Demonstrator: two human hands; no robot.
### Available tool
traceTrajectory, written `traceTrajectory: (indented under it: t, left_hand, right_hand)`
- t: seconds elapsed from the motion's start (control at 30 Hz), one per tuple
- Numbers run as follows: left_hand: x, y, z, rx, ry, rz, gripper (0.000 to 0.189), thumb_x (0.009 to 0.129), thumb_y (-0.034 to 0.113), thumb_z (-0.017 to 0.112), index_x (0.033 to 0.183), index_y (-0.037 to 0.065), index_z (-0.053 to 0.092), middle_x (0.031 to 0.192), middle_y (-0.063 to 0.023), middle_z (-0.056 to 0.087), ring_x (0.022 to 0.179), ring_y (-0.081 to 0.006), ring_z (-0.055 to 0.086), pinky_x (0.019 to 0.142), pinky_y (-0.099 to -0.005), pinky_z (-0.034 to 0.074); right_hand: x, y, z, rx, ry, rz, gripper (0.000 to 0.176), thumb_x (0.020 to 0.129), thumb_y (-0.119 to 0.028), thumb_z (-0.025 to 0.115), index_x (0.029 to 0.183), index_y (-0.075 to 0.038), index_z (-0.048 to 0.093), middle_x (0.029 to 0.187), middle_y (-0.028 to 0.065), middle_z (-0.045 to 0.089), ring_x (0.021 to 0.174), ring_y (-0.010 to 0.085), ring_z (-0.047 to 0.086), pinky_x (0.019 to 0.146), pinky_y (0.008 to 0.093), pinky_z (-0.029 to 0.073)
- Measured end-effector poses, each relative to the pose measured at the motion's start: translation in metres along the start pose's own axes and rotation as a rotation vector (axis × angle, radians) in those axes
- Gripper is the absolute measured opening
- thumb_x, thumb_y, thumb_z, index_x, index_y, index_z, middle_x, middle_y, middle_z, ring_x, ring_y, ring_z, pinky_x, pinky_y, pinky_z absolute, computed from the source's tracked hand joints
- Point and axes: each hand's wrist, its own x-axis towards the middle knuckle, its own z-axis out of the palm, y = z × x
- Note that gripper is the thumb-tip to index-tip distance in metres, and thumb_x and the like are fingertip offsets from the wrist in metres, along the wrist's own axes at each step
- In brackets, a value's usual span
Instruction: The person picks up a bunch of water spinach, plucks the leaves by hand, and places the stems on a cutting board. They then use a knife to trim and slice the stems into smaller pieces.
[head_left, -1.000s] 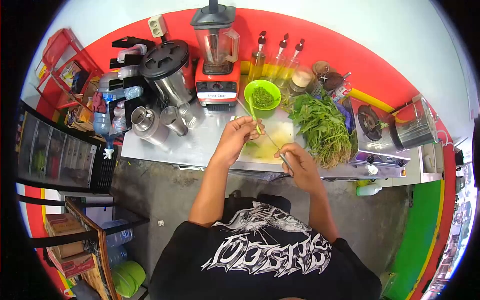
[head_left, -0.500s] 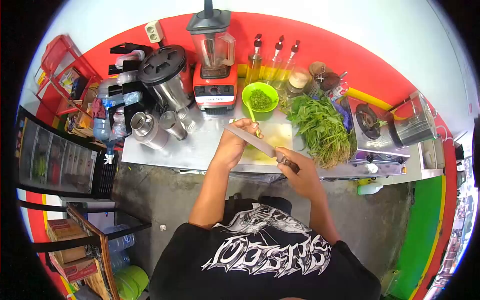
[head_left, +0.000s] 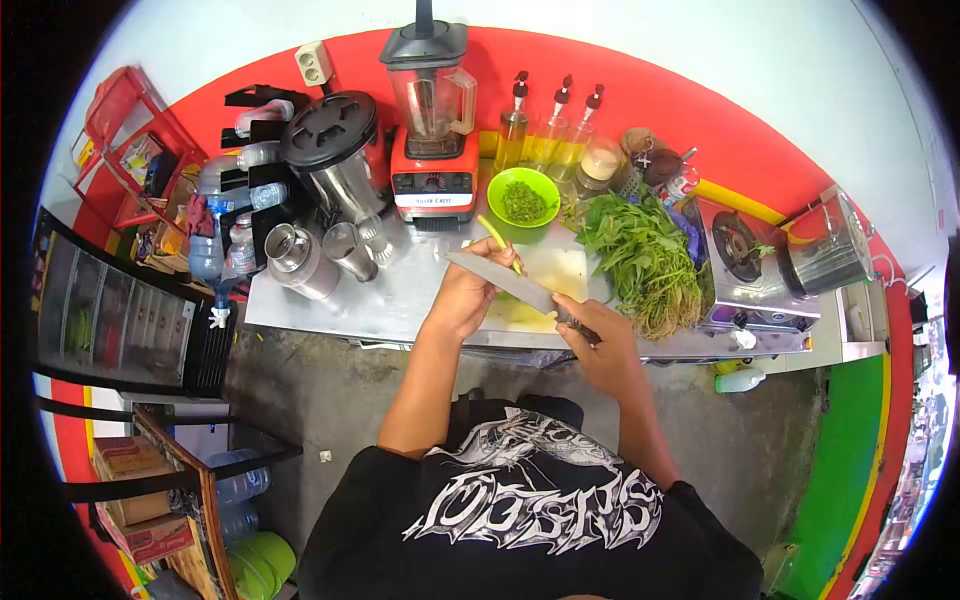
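Note:
My left hand (head_left: 462,298) is closed around a slim green stalk (head_left: 491,231), whose upper end sticks out past the fingers. My right hand (head_left: 606,350) grips a kitchen knife (head_left: 512,285) by its dark handle. The blade slants up to the left, with its tip overlapping my left fingers. Both hands are above the near edge of a pale cutting board (head_left: 566,266). Just behind the board stands a lime-green bowl (head_left: 528,231) holding finely chopped greens (head_left: 524,202). A big bundle of leafy greens (head_left: 637,250) with roots lies to its right.
A red blender (head_left: 433,185), a steel pot with a black lid (head_left: 345,165), and a metal jug (head_left: 298,262) are on the left. Bottles of yellow liquid (head_left: 548,140) line the back. A gas stove (head_left: 738,250) carrying a steel pot (head_left: 828,245) stands right.
The green stalk has tilted, its upper end swinging left away from the bowl. The knife and both hands are in nearly the same place; the view has shifted slightly.

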Motion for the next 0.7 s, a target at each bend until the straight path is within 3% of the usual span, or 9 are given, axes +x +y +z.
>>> traceTrajectory:
  t: [0.03,0.43,0.7]
  left_hand:
    - [0.0001,-0.0005,-0.0002,-0.001,0.000,0.000,0.011,0.099,0.017,0.066,0.100,0.007,0.063,0.089,-0.0036,0.066,0.082,-0.0138,0.065,0.079,-0.0277,0.055]
    - [0.0021,-0.0050,-0.0041,0.013,-0.002,0.003,0.007,0.099,0.014,0.063,0.096,0.008,0.061,0.091,-0.0040,0.064,0.084,-0.0148,0.066,0.083,-0.0295,0.057]
    - [0.0002,-0.0021,-0.0024,0.102,0.003,-0.019,0.007,0.097,0.013,0.067,0.099,0.008,0.064,0.089,-0.0044,0.069,0.084,-0.0152,0.068,0.078,-0.0269,0.054]
  right_hand:
    - [-0.0006,0.0004,0.0001,-0.007,0.004,0.018,0.041,0.092,-0.007,0.070,0.132,-0.008,0.067,0.084,0.0109,0.061,0.067,0.0213,0.053,0.063,0.0326,0.045]
    - [-0.0035,0.0009,-0.0006,-0.035,0.022,-0.015,0.041,0.091,-0.006,0.070,0.132,-0.007,0.066,0.087,0.0123,0.062,0.069,0.0227,0.057,0.065,0.0328,0.048]
    - [-0.0050,0.0034,0.0019,-0.040,0.057,-0.030,0.041,0.091,-0.005,0.071,0.132,-0.008,0.067,0.088,0.0125,0.064,0.069,0.0239,0.058,0.064,0.0333,0.048]
